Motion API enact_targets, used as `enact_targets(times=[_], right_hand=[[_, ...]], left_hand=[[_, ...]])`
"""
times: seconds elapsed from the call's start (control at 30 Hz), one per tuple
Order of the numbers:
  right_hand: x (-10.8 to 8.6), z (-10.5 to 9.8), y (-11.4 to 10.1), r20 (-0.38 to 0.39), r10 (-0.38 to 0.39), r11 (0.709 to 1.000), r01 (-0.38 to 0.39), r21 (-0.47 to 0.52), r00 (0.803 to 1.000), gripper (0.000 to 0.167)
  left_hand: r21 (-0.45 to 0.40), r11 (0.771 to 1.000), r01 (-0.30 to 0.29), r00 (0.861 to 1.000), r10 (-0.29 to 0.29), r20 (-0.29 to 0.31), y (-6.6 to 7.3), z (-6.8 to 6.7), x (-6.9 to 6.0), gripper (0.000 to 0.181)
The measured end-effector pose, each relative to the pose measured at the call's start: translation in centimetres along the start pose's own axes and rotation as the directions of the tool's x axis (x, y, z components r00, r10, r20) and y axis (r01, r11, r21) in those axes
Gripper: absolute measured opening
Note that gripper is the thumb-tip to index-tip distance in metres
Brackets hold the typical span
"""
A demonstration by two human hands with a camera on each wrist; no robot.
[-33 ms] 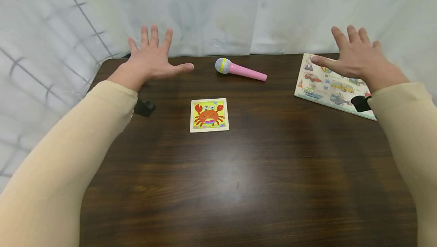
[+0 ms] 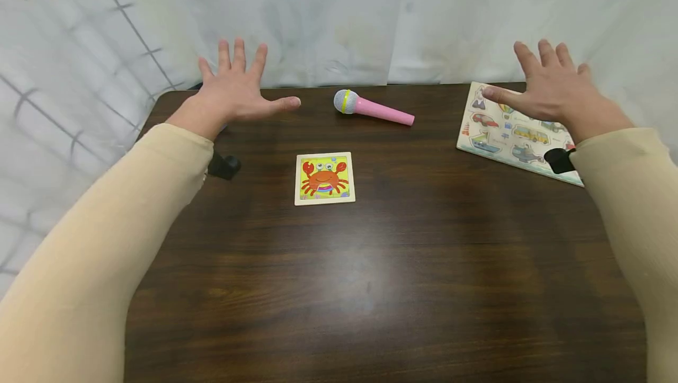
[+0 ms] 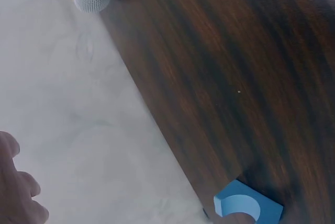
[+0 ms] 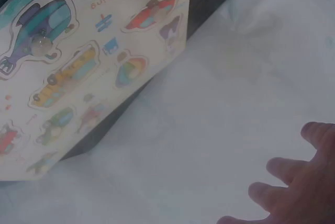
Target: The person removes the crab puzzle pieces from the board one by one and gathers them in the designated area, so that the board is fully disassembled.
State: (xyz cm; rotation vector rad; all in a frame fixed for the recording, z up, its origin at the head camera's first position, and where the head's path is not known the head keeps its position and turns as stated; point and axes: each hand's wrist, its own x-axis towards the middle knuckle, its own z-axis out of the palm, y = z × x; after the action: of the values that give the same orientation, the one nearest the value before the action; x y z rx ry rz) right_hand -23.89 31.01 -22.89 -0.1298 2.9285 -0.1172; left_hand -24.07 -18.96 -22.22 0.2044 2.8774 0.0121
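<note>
My left hand (image 2: 228,92) hovers over the table's far left with fingers spread, holding nothing. Below it, in the left wrist view, lies a blue block with a rounded notch (image 3: 269,209), which the hand mostly hides in the head view. My right hand (image 2: 561,92), fingers also spread and holding nothing, is above a wooden vehicle puzzle board (image 2: 479,133) at the far right and covers part of it. Between the hands lies a toy microphone (image 2: 384,112), pink with a grey head. Nearer the middle is a square crab puzzle (image 2: 325,180) in a pale frame.
The dark wooden table (image 2: 371,277) ends at a white curtain (image 2: 339,24) along its back edge. More white cloth with grid lines (image 2: 69,95) hangs at the left. A black camera mount (image 2: 225,167) juts from the left wrist, another (image 2: 558,160) from the right.
</note>
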Motion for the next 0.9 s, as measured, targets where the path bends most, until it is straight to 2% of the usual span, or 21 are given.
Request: enact_targets(times=[0.2,0.33,0.5,0.67,0.8,0.9], right_hand=[[0.3,-0.1,0.0,0.004,-0.007,1.0,0.007,0.001,1.0,0.106],[0.5,0.1,-0.1,-0.022,-0.036,0.999,0.036,-0.008,0.999,0.105],[0.3,0.9,-1.4,-0.043,-0.109,0.993,0.111,0.05,0.993,0.098],[0.2,2.3,-4.6,-0.029,-0.212,0.971,0.214,0.11,0.977,0.091],[0.0,3.8,-7.8,-0.044,-0.313,0.943,0.316,0.108,0.949,0.084],[0.1,5.1,-9.9,-0.048,-0.368,0.922,0.371,0.105,0.928,0.078]], left_hand=[[-0.005,1.0,-0.002,1.0,0.002,-0.007,-0.1,-0.2,0.1,0.122],[-0.011,1.0,-0.014,1.0,0.013,-0.016,-0.2,0.0,0.2,0.122],[-0.025,0.995,-0.092,0.996,0.091,-0.025,-0.1,0.8,0.1,0.12],[-0.062,0.981,-0.185,0.983,0.186,0.009,0.9,3.3,-0.6,0.113],[-0.081,0.97,-0.228,0.97,0.234,0.065,2.0,6.1,-1.5,0.107],[-0.084,0.959,-0.27,0.958,0.276,0.082,2.7,8.0,-2.3,0.104]])
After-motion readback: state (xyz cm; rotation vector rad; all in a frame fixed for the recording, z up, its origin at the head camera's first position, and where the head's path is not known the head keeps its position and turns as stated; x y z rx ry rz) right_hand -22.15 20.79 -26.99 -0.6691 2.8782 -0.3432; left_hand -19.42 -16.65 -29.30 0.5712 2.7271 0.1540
